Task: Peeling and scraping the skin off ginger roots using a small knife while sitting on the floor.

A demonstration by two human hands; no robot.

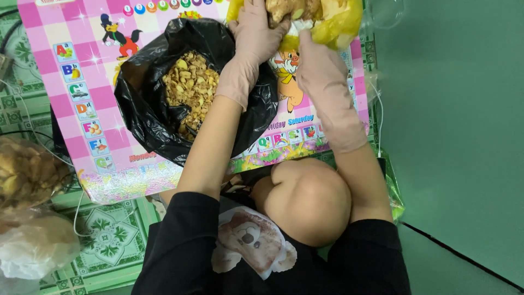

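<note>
Both gloved hands, left hand (256,30) and right hand (322,71), clamp a ginger root (286,10) over the yellow bag (338,24) at the mat's (49,33) far edge, so peelings (191,87) land in the black bag (147,109) beside them.

Both hands gloved: left hand (256,27) and right hand (322,71) in thin pale pink disposable gloves, wrinkled, cuffs ending partway up the forearms. Forearms bare. Black short-sleeved top, cartoon bear print on front. One knee bare.
</note>
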